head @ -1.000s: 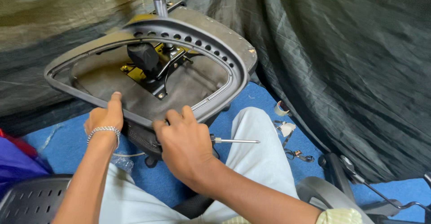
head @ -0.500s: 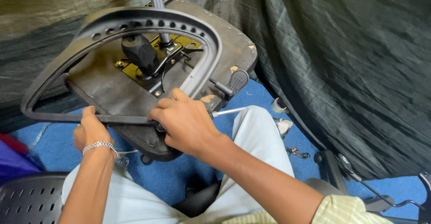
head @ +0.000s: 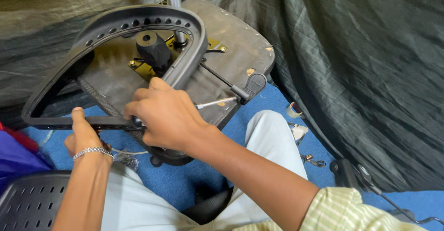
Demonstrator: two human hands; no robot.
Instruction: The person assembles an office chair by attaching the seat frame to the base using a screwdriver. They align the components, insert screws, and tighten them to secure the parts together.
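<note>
Left hand [head: 83,136] is clamping the lower bar of the black chair frame [head: 138,20], steadying it over the upturned seat base [head: 231,41]. Right hand [head: 166,115], grip curled shut, is pinching a screwdriver [head: 215,103] against the frame.

Single view only: head cam, worn by the person, pitched steeply down over their own lap and forearms. Close range. The left hand [head: 85,136] and right hand [head: 166,115] sit mid-frame near, the upturned chair seat [head: 231,50] and its black frame [head: 138,20] fill the far half. Blue floor [head: 273,115] right, dark drape [head: 360,73] closes off the far right. No second view, no overlap.
</note>
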